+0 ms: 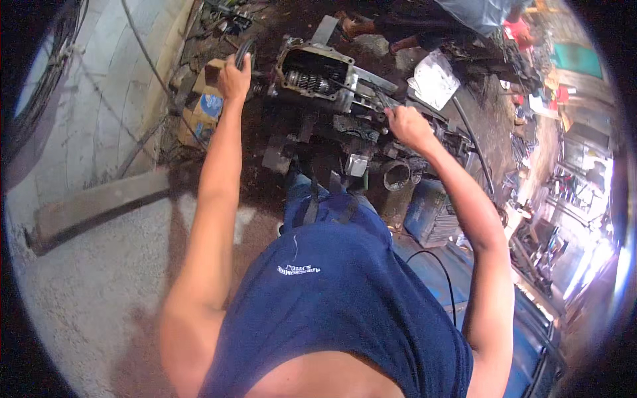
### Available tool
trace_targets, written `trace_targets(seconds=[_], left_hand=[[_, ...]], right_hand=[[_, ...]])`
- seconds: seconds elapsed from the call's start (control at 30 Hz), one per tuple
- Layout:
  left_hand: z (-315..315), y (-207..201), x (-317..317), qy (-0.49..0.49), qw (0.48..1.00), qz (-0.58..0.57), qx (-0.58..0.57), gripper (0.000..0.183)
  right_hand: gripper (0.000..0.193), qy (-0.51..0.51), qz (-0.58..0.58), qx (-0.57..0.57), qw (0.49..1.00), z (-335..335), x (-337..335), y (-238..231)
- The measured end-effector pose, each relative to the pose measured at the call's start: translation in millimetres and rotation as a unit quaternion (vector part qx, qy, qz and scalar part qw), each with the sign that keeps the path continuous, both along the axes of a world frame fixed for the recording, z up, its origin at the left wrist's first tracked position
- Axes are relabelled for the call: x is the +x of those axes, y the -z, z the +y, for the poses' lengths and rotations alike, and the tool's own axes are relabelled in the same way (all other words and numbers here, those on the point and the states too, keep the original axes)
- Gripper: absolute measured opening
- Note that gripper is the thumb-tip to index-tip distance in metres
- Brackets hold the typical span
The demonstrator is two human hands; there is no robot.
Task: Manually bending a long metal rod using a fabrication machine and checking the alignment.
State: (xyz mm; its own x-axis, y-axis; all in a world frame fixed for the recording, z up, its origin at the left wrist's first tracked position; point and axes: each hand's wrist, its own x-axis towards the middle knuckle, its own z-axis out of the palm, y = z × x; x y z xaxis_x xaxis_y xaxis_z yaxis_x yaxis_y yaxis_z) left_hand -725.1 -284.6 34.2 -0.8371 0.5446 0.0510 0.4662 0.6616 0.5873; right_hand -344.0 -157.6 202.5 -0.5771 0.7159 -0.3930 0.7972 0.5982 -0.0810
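Observation:
An open gearbox housing (316, 71) lies ahead of me, with toothed gears (309, 82) showing inside its greasy rim. Just left of it, my left hand (234, 79) is closed on the edge of a dark round disc (245, 52). Whether the disc is joined to the gearbox, I cannot tell. To the right of the housing, my right hand (410, 126) is closed at the near end of a thin metal bar (383, 98), which slants away toward the housing. The fingers partly hide the end of that bar.
Another person's feet (355, 28) are close behind the gearbox. A cardboard box (199, 109) sits at the left by the wall. A metal ring (397, 175) and a blue battery-like box (428, 209) lie right of my legs. A black hose (474, 142) curves past my right forearm.

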Motion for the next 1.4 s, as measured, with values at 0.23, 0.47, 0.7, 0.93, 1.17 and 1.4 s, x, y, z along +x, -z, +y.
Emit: trace_targets(seconds=[0.23,0.47,0.7,0.93,1.17,1.4], left_hand=[[26,-36,124,0.113,0.965,0.221,0.081,0.053],[21,-58,349,0.431,0.888,-0.032,0.157,0.045],[6,-17,482,0.437,0.882,-0.163,-0.058,0.027],[-68,120,497,0.274,0.841,-0.306,-0.351,0.033],[-44,127,554,0.005,0.807,-0.508,-0.301,0.052],[-69,145,545,-0.186,0.758,-0.62,-0.085,0.046]], right_hand=[[0.045,0.192,0.131,-0.024,0.972,-29,153,12],[0.048,0.321,0.223,-0.079,0.917,-90,365,67],[0.053,0.45,0.174,-0.081,0.872,-172,563,168],[0.039,0.498,0.21,-0.055,0.84,-124,601,268],[0.022,0.512,0.335,0.103,0.784,-20,569,330],[0.011,0.595,0.293,0.081,0.743,43,531,322]])
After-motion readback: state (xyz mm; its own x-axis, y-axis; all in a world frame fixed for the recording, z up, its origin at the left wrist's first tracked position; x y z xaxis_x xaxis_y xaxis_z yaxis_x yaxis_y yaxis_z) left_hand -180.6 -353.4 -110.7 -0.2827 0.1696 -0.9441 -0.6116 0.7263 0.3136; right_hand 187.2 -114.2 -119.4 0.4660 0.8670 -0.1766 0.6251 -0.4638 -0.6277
